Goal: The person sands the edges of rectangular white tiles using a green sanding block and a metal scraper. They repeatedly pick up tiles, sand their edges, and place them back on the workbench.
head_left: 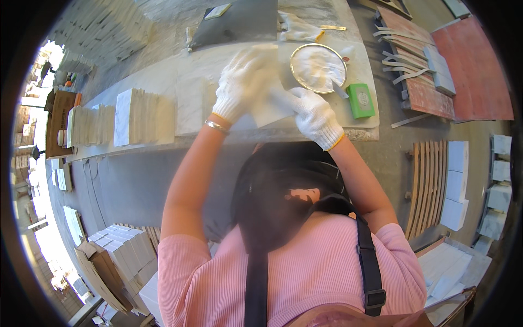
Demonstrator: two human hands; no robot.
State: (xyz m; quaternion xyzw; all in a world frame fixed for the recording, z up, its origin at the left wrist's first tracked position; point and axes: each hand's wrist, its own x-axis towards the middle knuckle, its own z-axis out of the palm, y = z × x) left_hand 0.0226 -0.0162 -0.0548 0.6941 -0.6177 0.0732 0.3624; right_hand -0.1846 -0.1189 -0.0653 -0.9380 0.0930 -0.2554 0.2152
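Both hands wear white knit gloves and work over the pale table. My left hand (242, 82) is over a white, flat tile-like piece (268, 113); motion smears its fingers, so their pose is unclear. Close by on the right, my right hand (317, 117) has its fingers curled in, with a pale blurred shape reaching from it toward the left hand. What that shape is cannot be made out. Just beyond the right hand stands a round bowl (311, 48) of white powder or paste, with a flat blade (340, 90) leaning at its rim. Beside it is a green box (360, 101).
Rows of thin marble-look tiles (129, 117) stand on the table at left. At the far side lie a dark sheet (234, 24), a spare white glove (298, 27) and a small yellowish strip (333, 27). A wooden pallet (427, 185) and stacked white tiles (453, 185) are at right.
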